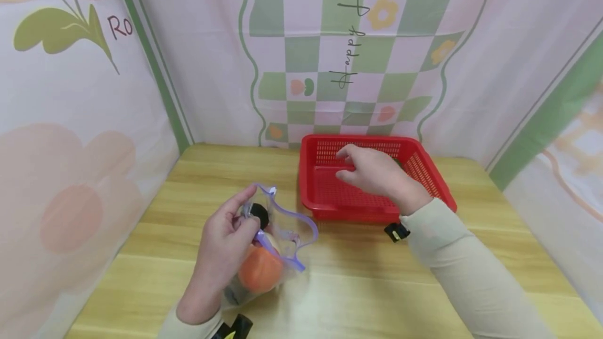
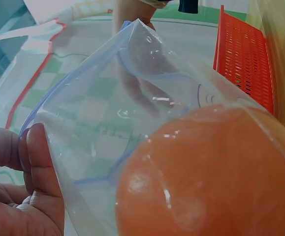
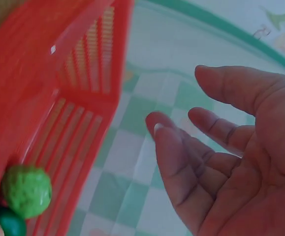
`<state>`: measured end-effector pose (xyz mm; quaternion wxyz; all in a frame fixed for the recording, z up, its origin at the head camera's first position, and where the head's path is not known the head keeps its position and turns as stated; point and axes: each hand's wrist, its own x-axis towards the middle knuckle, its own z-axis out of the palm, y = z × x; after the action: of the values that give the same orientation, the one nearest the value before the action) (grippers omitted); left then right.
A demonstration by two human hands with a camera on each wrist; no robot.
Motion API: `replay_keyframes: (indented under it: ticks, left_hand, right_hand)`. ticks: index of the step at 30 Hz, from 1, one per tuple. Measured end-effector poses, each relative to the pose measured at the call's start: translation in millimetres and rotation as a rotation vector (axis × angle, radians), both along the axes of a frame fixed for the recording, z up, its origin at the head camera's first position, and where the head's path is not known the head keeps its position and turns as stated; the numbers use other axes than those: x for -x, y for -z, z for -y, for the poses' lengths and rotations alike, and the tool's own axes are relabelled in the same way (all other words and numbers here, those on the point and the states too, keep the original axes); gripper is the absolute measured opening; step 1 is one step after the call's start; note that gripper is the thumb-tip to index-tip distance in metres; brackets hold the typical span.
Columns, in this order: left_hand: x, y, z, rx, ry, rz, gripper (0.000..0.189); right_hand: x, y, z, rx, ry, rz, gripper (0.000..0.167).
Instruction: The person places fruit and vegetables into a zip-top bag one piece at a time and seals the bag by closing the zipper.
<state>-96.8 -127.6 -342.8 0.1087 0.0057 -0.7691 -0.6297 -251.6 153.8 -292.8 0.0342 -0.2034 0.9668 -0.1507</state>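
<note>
My left hand (image 1: 226, 247) pinches the purple-edged rim of a clear zip bag (image 1: 287, 224), whose mouth gapes toward the right. Inside the bag sit a round orange thing (image 1: 260, 270), a black round thing (image 1: 259, 215) and something dark lower down, hard to make out. In the left wrist view the orange thing (image 2: 196, 172) looks large and smooth through the plastic. Over the red basket (image 1: 325, 187) hovers my right hand (image 1: 372, 171), fingers loosely bent and holding nothing. A bumpy green ball (image 3: 26, 191) and a dark green ball (image 3: 8, 223) lie in the basket in the right wrist view.
The basket stands at the back of the wooden table (image 1: 155, 234), near a patterned curtain (image 1: 320, 56). More curtain hangs along the left and right sides. A black wrist strap piece (image 1: 397, 232) shows below the right cuff.
</note>
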Motion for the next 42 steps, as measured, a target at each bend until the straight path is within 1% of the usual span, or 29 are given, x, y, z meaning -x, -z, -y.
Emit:
replay_keyframes:
  ticks: [5, 8, 13, 19, 24, 28, 32, 36, 37, 39, 41, 42]
  left_hand:
    - [0.7, -0.7, 1.3, 0.002, 0.0, 0.006, 0.056]
    - [1.0, -1.5, 1.7, 0.004, 0.002, 0.009, 0.057]
    - [0.8, -1.8, 2.6, 0.005, 0.005, 0.011, 0.058]
    - [0.1, -1.5, 3.3, 0.012, 0.016, 0.004, 0.059]
    - [-1.0, -1.1, 4.1, 0.007, 0.021, 0.011, 0.06]
    - [-2.2, -1.5, 4.7, -0.004, 0.008, 0.026, 0.06]
    - [-2.9, -1.7, 4.6, -0.02, 0.015, 0.027, 0.059]
    - [-3.6, -1.7, 4.6, -0.022, 0.02, 0.027, 0.06]
    - [-3.8, -1.7, 4.6, -0.025, 0.02, 0.028, 0.06]
    - [-3.9, -1.5, 4.4, -0.033, 0.022, 0.031, 0.06]
    - [-3.6, -1.6, 4.1, -0.038, 0.021, 0.036, 0.06]
    - [-3.5, -1.7, 4.0, -0.041, 0.021, 0.039, 0.06]
  right_hand:
    - [23.3, -7.0, -11, -0.087, 0.044, 0.014, 0.053]
    - [36.9, -9.6, -15, -0.127, 0.07, 0.045, 0.054]
    - [55.5, -10.7, -21, -0.188, 0.091, 0.095, 0.056]
    - [76.4, -4.6, -25, -0.249, 0.089, 0.152, 0.058]
    - [91.5, 4.1, -29, -0.294, 0.082, 0.181, 0.046]
    - [101.6, 12.0, -32, -0.272, 0.075, 0.208, 0.044]
    - [109.2, 20.7, -35, -0.253, 0.081, 0.273, 0.051]
    - [114.2, 30.8, -38, -0.227, 0.107, 0.34, 0.058]
    - [113.9, 33.1, -39, -0.212, 0.127, 0.367, 0.058]
    - [111.0, 37.4, -41, -0.129, 0.191, 0.438, 0.062]
    - [106.8, 41.3, -43, -0.05, 0.247, 0.489, 0.069]
    - [104.7, 42.8, -43, 0.005, 0.289, 0.522, 0.074]
